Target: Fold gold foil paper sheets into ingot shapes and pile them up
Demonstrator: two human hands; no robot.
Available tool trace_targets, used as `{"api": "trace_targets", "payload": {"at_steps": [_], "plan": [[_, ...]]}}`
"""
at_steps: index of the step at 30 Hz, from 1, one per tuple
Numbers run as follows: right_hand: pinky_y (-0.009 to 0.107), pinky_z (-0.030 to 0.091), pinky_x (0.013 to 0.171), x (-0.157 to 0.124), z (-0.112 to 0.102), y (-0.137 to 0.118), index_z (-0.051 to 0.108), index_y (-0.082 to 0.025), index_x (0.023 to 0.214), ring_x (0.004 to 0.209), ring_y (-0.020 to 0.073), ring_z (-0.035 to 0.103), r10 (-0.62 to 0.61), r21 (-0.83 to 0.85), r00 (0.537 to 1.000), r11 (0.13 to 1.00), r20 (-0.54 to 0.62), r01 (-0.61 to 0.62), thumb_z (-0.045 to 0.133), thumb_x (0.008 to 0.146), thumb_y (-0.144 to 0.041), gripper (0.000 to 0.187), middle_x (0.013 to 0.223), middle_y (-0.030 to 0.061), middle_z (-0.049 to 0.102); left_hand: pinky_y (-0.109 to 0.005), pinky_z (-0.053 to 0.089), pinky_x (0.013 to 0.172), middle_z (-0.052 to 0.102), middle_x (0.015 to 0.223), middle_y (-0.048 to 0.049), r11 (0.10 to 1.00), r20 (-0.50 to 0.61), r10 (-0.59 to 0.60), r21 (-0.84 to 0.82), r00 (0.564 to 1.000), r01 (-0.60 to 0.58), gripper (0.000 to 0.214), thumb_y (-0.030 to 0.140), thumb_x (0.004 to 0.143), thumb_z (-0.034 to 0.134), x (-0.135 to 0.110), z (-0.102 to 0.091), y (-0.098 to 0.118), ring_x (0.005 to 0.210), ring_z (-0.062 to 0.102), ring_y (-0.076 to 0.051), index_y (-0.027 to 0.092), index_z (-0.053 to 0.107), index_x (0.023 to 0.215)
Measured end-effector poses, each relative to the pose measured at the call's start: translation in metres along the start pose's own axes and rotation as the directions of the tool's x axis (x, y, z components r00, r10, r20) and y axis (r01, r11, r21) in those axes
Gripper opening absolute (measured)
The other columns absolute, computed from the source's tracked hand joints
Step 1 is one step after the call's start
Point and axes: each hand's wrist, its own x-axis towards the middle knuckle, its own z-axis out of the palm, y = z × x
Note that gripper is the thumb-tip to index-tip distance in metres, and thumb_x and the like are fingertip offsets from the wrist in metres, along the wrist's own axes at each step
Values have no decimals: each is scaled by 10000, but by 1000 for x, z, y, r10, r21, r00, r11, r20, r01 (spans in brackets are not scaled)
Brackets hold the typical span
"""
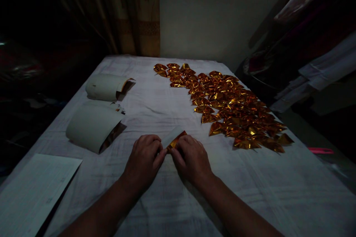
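Observation:
Low in the middle of the head view, my left hand and my right hand pinch a partly folded sheet of gold foil paper between them. Its pale back faces up on the upper part, and shiny gold shows along the lower fold. Both thumbs press at the near edge, with fingers curled over the paper and hiding its ends. Beyond my right hand lies a spread of folded gold foil pieces, many of them overlapping.
Two curled stacks of pale-backed paper, a far one and a nearer one, rest at left. A flat white sheet lies at near left on the cloth-covered surface. Curtains hang behind; hanging clothes are at right.

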Motion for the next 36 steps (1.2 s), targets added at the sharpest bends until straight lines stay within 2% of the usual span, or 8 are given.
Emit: {"api": "trace_targets", "payload": {"at_steps": [10,15,21,27,30,33,36], "plan": [[345,385,755,0,1,-2,564,-209,826,853,220,576,24,42,1000,999,-2,-24,644,875,-201,94,882,36,628,-407,425,874,621,965,-38,1000,16,-14,-10,1000,14,160,205,906,616,0,0,2,945,540,-232,208,521,778],[347,393,770,0,-1,-3,571,-218,873,880,222,582,24,66,999,998,34,-26,619,891,-194,56,924,42,639,-403,412,858,615,961,-29,999,46,-49,-3,998,49,132,207,914,589,0,0,3,934,526,-231,220,511,808],[353,399,789,-1,-1,0,586,-220,887,908,223,586,11,98,999,995,38,-15,630,881,-163,72,949,37,638,-402,401,863,621,971,-17,999,70,-44,-22,997,46,53,199,921,592,0,-1,2,941,534,-223,222,573,878],[341,402,778,-1,-1,5,561,-219,843,876,210,578,15,153,999,988,47,-22,620,874,-135,107,914,27,627,-407,417,852,647,1026,-24,998,49,60,9,997,-61,140,222,944,607,-1,-2,-1,977,568,-228,302,711,992],[339,406,776,-1,-2,5,560,-219,837,869,207,577,8,164,999,986,41,-14,621,881,-144,106,906,24,628,-414,442,850,686,1026,-35,980,42,169,96,985,-172,177,240,976,560,-4,-3,3,955,589,-226,286,717,1044],[340,412,772,-1,-2,5,565,-220,845,870,209,580,-2,167,999,986,37,-4,610,891,-150,95,902,28,632,-466,419,969,730,1131,-45,936,48,286,201,957,-290,266,172,986,486,-10,-2,11,1071,602,-253,225,696,1139],[342,418,765,-1,-2,6,569,-223,857,871,214,579,-11,167,999,986,34,5,587,899,-149,86,909,35,635,-487,346,1083,712,1258,-45,930,55,280,234,959,-285,313,193,966,489,-18,-1,18,1217,571,-280,193,667,1223]]}}
